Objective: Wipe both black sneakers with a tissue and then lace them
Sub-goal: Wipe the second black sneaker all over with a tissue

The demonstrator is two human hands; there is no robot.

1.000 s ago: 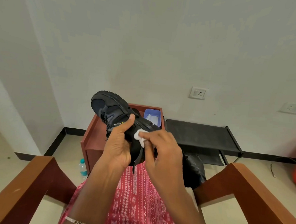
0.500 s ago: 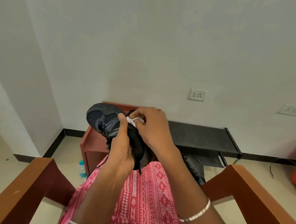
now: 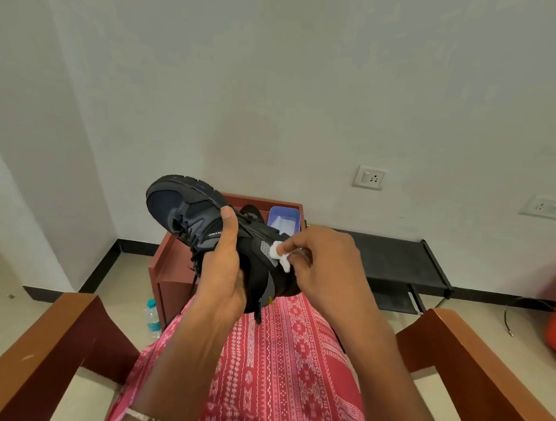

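Note:
A black sneaker point(image 3: 185, 209) is held up over my lap, toe pointing up and to the left, its side turned toward me. My left hand point(image 3: 224, 272) grips it around the middle, thumb lying along the side. My right hand point(image 3: 322, 265) pinches a small wad of white tissue point(image 3: 279, 254) and presses it against the sneaker's side near the heel. A second dark shoe point(image 3: 252, 212) peeks out on the red-brown table behind, mostly hidden by the held sneaker.
A red-brown side table point(image 3: 166, 262) stands ahead with a blue tray point(image 3: 284, 215) of white tissues on it. A black low rack point(image 3: 394, 259) sits to its right. A water bottle point(image 3: 153, 316) stands on the floor. Wooden chair arms point(image 3: 50, 352) flank my lap.
My right hand has moved the tissue from the sneaker's upper edge down to its side near the heel. The sneaker has tipped up slightly in my left hand.

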